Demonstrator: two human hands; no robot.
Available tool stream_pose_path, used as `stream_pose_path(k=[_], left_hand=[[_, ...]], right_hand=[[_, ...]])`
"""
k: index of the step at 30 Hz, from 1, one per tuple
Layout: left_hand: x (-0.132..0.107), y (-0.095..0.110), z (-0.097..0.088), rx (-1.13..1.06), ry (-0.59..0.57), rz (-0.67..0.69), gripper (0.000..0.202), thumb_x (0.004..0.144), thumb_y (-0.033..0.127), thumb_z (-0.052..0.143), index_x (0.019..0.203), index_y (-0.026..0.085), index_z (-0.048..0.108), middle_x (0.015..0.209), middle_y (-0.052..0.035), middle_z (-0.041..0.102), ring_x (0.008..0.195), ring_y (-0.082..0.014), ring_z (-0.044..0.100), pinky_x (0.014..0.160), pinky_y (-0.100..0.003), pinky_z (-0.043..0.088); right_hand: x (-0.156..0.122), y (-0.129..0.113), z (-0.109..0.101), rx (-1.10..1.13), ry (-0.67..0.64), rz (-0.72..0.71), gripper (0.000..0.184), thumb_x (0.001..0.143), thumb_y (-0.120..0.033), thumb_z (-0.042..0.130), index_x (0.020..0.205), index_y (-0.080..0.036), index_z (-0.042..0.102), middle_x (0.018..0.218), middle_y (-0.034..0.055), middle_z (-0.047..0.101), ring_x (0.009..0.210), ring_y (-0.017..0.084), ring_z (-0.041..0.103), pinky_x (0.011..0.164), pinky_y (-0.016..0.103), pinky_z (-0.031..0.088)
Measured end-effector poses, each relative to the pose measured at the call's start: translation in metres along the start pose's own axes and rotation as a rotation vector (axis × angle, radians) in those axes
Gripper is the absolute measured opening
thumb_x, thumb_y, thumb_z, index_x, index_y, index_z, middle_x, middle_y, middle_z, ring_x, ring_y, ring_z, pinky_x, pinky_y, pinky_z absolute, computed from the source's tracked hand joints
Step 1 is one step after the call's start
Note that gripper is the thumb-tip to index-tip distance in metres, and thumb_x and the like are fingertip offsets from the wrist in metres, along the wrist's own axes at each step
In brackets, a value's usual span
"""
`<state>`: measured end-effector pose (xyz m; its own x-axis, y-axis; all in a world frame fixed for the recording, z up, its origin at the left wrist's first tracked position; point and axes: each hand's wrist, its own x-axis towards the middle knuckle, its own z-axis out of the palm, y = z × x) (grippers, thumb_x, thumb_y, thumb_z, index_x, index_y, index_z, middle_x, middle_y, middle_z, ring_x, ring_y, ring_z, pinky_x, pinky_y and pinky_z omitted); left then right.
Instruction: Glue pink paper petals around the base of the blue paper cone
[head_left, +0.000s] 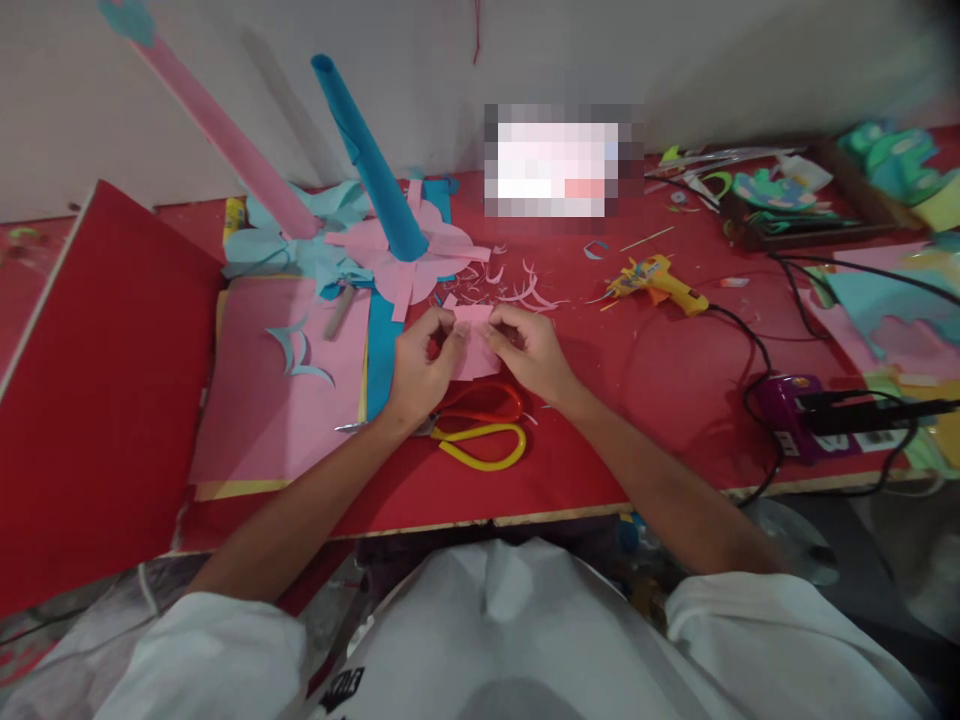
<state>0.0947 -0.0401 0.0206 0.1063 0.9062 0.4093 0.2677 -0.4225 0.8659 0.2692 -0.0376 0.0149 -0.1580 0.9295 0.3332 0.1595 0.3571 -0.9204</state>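
Observation:
My left hand [421, 362] and my right hand [529, 350] meet over the red table [645, 400], both pinching a small piece of pink paper [472, 335] between fingers and thumbs. The paper is held just above the tabletop. Directly beneath my hands lie two pairs of scissors, one with red handles [487, 402] and one with yellow handles [484, 447]. Thin pink paper trimmings [517, 285] are scattered just beyond the paper.
A pink sheet [281, 385] lies to the left beside a tilted red board [90, 390]. Blue [371, 165] and pink [225, 135] paper rolls stand behind. A yellow glue gun [660, 282], black cables [757, 385], a purple device [795, 415] and paper scraps sit to the right.

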Motion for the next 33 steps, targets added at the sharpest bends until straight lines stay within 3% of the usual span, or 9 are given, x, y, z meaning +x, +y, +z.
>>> stream_pose_path(k=[13,24,33], left_hand=[[-0.0004,0.0031,-0.0002,0.005,0.008,0.012,0.046,0.102,0.057,0.063,0.076,0.021,0.053,0.069,0.0025,0.051,0.064,-0.0121,0.045,0.062,-0.027,0.042],[-0.0005,0.0013,-0.0014,-0.017,-0.071,-0.021,0.049,0.099,0.059,0.066,0.073,0.021,0.049,0.068,0.0033,0.048,0.064,-0.0121,0.045,0.064,-0.028,0.042],[-0.0014,0.0036,-0.0017,-0.027,-0.034,-0.003,0.047,0.103,0.061,0.062,0.080,0.020,0.062,0.073,0.0001,0.059,0.067,-0.0132,0.052,0.065,-0.028,0.044]], right_hand=[[-0.0006,-0.0011,0.0012,-0.008,-0.027,0.032,0.045,0.097,-0.059,0.061,0.073,-0.023,0.051,0.068,-0.0031,0.048,0.067,0.014,0.041,0.069,0.032,0.039],[-0.0026,-0.0033,-0.0005,0.060,0.047,0.042,0.047,0.099,-0.067,0.059,0.079,-0.024,0.057,0.072,-0.0016,0.053,0.069,0.015,0.047,0.066,0.031,0.039],[-0.0045,-0.0086,0.0030,0.051,0.029,0.015,0.050,0.099,-0.067,0.059,0.075,-0.023,0.057,0.069,-0.0012,0.056,0.067,0.015,0.049,0.067,0.031,0.041]])
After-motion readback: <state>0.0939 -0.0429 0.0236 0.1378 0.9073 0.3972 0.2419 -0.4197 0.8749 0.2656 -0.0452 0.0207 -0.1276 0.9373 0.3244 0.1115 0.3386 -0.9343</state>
